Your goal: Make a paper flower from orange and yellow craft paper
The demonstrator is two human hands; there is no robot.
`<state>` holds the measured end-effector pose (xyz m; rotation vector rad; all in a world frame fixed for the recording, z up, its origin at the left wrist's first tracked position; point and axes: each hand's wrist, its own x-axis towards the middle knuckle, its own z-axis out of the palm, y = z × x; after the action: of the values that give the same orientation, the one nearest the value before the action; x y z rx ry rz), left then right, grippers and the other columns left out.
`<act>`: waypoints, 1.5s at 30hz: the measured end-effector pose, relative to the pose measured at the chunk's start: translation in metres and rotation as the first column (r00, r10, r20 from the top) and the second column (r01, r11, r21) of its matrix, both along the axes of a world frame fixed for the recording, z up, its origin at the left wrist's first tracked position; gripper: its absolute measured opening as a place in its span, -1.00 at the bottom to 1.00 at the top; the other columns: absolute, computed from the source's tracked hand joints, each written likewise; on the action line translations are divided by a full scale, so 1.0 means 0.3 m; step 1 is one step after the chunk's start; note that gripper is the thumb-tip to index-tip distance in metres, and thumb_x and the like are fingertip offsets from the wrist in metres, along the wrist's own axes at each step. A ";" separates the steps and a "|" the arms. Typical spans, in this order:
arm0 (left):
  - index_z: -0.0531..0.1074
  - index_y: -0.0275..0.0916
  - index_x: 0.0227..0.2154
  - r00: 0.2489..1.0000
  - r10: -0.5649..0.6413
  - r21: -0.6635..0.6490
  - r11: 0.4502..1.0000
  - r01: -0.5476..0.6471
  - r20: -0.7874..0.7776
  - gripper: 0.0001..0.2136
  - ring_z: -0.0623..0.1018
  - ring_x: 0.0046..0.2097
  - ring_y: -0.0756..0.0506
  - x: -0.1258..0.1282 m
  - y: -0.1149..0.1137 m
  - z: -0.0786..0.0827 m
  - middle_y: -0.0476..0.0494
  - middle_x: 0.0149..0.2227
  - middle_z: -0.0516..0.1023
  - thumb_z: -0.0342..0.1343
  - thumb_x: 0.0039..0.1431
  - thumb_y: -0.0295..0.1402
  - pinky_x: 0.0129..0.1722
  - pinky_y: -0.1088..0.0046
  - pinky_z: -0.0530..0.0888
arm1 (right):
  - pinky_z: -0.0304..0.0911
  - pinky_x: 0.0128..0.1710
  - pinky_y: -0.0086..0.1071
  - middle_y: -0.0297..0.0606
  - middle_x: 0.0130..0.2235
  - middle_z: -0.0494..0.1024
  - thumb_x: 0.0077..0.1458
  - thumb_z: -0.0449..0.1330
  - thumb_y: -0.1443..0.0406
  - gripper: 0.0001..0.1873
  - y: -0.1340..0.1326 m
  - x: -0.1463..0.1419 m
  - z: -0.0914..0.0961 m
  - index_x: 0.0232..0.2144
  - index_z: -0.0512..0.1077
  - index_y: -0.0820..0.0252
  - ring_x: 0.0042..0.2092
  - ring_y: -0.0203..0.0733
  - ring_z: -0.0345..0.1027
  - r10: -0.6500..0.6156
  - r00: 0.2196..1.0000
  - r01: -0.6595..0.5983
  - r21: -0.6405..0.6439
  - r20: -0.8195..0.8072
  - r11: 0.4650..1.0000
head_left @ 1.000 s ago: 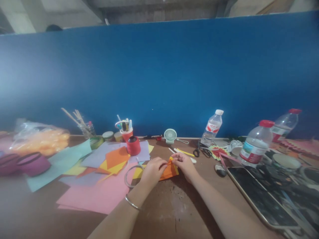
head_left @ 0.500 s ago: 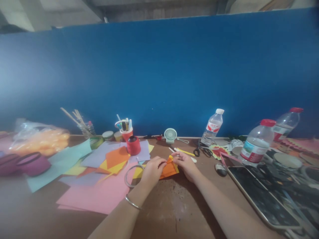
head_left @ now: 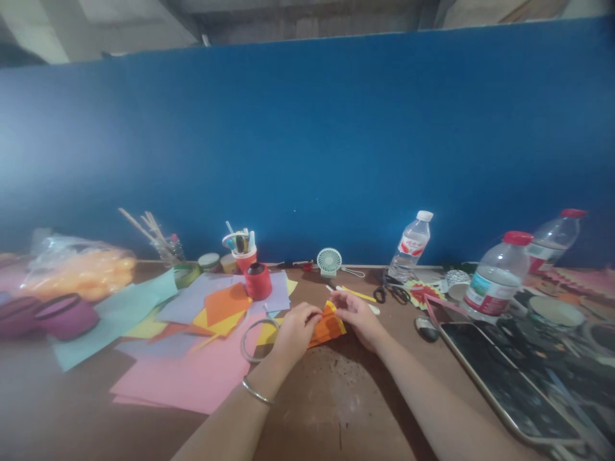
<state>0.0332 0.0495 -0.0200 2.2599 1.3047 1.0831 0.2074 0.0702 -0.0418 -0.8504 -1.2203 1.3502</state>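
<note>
A folded orange paper (head_left: 328, 327) with a yellow edge lies on the brown table (head_left: 331, 403) at centre. My left hand (head_left: 294, 331) pinches its left side with curled fingers. My right hand (head_left: 358, 315) pinches its upper right corner. A bangle (head_left: 254, 391) sits on my left wrist. A clear tape ring (head_left: 250, 342) lies just left of my left hand, on the pink sheet (head_left: 192, 378).
Coloured sheets (head_left: 211, 307) spread at left around a red cup (head_left: 258, 281) and a pen cup (head_left: 243, 251). A small fan (head_left: 328, 261), scissors (head_left: 390, 292) and three water bottles (head_left: 494, 275) stand behind. A phone (head_left: 500, 384) lies at right, purple bowls (head_left: 62, 315) at far left.
The hands stay on the orange paper, shifting only slightly; the paper's right end has tipped a little. Nothing else has moved.
</note>
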 end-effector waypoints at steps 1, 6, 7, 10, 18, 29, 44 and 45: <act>0.42 -0.21 -0.40 1.000 0.000 -0.004 1.000 0.000 0.001 -0.88 0.44 -0.32 -0.04 0.000 -0.001 0.002 -0.05 -0.38 0.47 -0.02 0.09 -0.46 -0.31 0.48 0.34 | 0.17 -0.17 -0.36 -0.30 -0.20 0.47 -0.27 0.31 0.36 -0.55 0.000 0.000 0.001 -0.21 0.39 0.12 -0.16 -0.20 0.32 0.031 0.999 -0.032 0.009 0.019 0.999; 0.41 -0.20 -0.42 1.000 -0.008 -0.016 1.000 0.008 -0.006 -0.87 0.43 -0.31 -0.04 0.005 -0.006 0.008 -0.04 -0.38 0.46 -0.04 0.10 -0.46 -0.30 0.46 0.32 | 0.19 -0.18 -0.28 -0.24 -0.26 0.51 -0.25 0.31 0.33 -0.63 -0.002 -0.004 -0.004 -0.27 0.43 0.19 -0.22 -0.15 0.35 0.125 0.986 -0.128 0.015 0.109 0.992; 0.41 -0.20 -0.42 1.000 -0.010 -0.018 1.000 0.010 -0.009 -0.87 0.43 -0.31 -0.04 0.006 -0.007 0.007 -0.04 -0.38 0.46 -0.05 0.10 -0.45 -0.30 0.46 0.32 | 0.19 -0.20 -0.28 -0.26 -0.30 0.51 -0.24 0.30 0.32 -0.67 -0.002 -0.005 -0.006 -0.30 0.43 0.20 -0.24 -0.16 0.35 0.125 0.985 -0.128 0.019 0.120 0.992; 0.40 -0.20 -0.41 1.000 -0.008 -0.024 1.000 0.007 -0.017 -0.86 0.42 -0.31 -0.05 0.007 -0.008 0.005 -0.05 -0.38 0.45 -0.06 0.11 -0.44 -0.29 0.44 0.32 | 0.20 -0.24 -0.32 -0.31 -0.34 0.48 -0.22 0.29 0.30 -0.70 -0.003 -0.007 -0.006 -0.32 0.40 0.19 -0.28 -0.20 0.34 0.104 0.984 -0.111 0.040 0.147 0.993; 0.38 -0.20 -0.41 0.999 -0.002 -0.038 0.999 0.001 -0.046 -0.85 0.42 -0.31 -0.05 0.005 -0.007 -0.001 -0.05 -0.39 0.44 -0.10 0.13 -0.45 -0.29 0.43 0.33 | 0.18 -0.35 -0.38 -0.37 -0.42 0.41 -0.23 0.28 0.27 -0.71 -0.013 -0.008 0.003 -0.35 0.38 0.18 -0.36 -0.24 0.28 0.065 0.973 -0.081 0.062 0.221 0.995; 0.42 -0.19 -0.40 0.996 -0.003 -0.019 1.000 0.001 -0.085 -0.91 0.41 -0.33 -0.06 0.006 -0.010 0.006 -0.04 -0.40 0.43 0.03 0.07 -0.37 -0.34 0.45 0.32 | 0.07 -0.45 -0.45 -0.42 -0.51 0.37 -0.22 0.27 0.30 -0.83 -0.020 -0.015 0.008 -0.51 0.36 0.21 -0.47 -0.33 0.20 0.019 0.976 -0.035 0.067 0.215 0.997; 0.44 -0.21 -0.48 0.999 0.038 -0.071 0.997 -0.039 -0.022 -0.89 0.44 -0.37 -0.04 0.004 0.001 0.005 -0.03 -0.44 0.48 0.03 0.03 -0.45 -0.35 0.46 0.34 | 0.12 -0.39 -0.40 -0.41 -0.53 0.37 -0.26 0.27 0.29 -0.83 -0.007 -0.002 -0.007 -0.50 0.40 0.17 -0.45 -0.28 0.22 -0.145 0.977 0.131 0.101 0.156 0.986; 0.45 -0.20 -0.48 0.999 0.044 -0.076 0.996 -0.046 -0.019 -0.90 0.44 -0.36 -0.04 -0.001 0.004 0.007 -0.04 -0.43 0.48 0.03 0.03 -0.44 -0.34 0.45 0.34 | 0.12 -0.40 -0.40 -0.40 -0.53 0.36 -0.26 0.26 0.28 -0.83 -0.002 0.003 -0.010 -0.51 0.39 0.17 -0.46 -0.28 0.22 -0.163 0.975 0.149 0.102 0.153 0.984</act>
<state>0.0330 0.0507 -0.0178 2.1986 1.3859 1.0132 0.2084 0.0698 -0.0448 -0.9846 -1.2997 1.1089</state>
